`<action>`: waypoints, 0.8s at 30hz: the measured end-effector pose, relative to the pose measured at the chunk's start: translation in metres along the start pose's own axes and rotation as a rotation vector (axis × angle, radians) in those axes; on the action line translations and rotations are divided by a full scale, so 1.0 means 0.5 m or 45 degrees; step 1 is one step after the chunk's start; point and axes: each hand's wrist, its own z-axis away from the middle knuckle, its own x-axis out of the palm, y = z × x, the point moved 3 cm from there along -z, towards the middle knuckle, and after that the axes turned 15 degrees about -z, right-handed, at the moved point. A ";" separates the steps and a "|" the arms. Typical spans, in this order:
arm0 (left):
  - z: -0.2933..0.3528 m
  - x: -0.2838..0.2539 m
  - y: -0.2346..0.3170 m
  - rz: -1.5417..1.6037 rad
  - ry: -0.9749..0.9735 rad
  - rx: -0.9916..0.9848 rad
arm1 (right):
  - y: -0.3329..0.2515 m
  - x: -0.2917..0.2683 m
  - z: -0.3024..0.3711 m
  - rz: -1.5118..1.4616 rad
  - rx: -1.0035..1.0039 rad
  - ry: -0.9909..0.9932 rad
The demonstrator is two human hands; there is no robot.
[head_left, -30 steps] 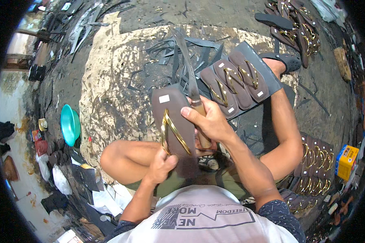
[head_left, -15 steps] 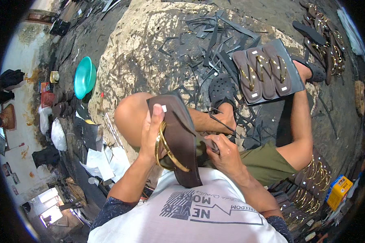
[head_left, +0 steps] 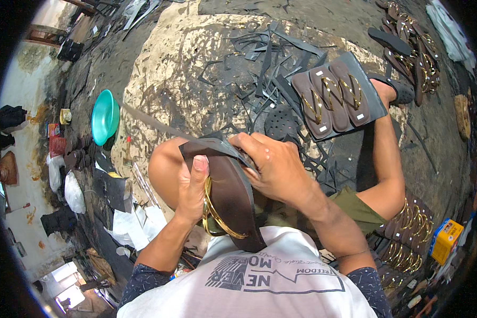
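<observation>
My left hand [head_left: 192,188] is closed on a dark brown flip-flop [head_left: 225,185] with gold straps, its thumb pressed on the footbed and its fingers hidden behind. The sandal is tilted above my lap, its heel end close to my shirt. My right hand [head_left: 275,164] is closed at the sandal's far right edge, around what looks like a knife [head_left: 161,125]. Its long, thin, blurred blade reaches to the far left across the toe end; the handle is mostly hidden by my fingers. Dark grey sole material shows along the sandal's toe edge.
Several brown sandals [head_left: 334,100] lie on a dark sheet at the right, near my clog-shod foot. Black offcuts [head_left: 270,58] litter the ground ahead. A green basin [head_left: 105,117] stands left; sandal piles [head_left: 418,47] and a yellow box [head_left: 446,241] are at right.
My right hand has moved up and left, from beside the sandal's middle to its toe end. The blade now shows beyond the sandal. The left hand keeps its hold.
</observation>
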 end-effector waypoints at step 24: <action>0.022 0.048 0.028 -0.025 -0.465 -0.013 | -0.073 -0.143 -0.044 0.197 0.086 -0.797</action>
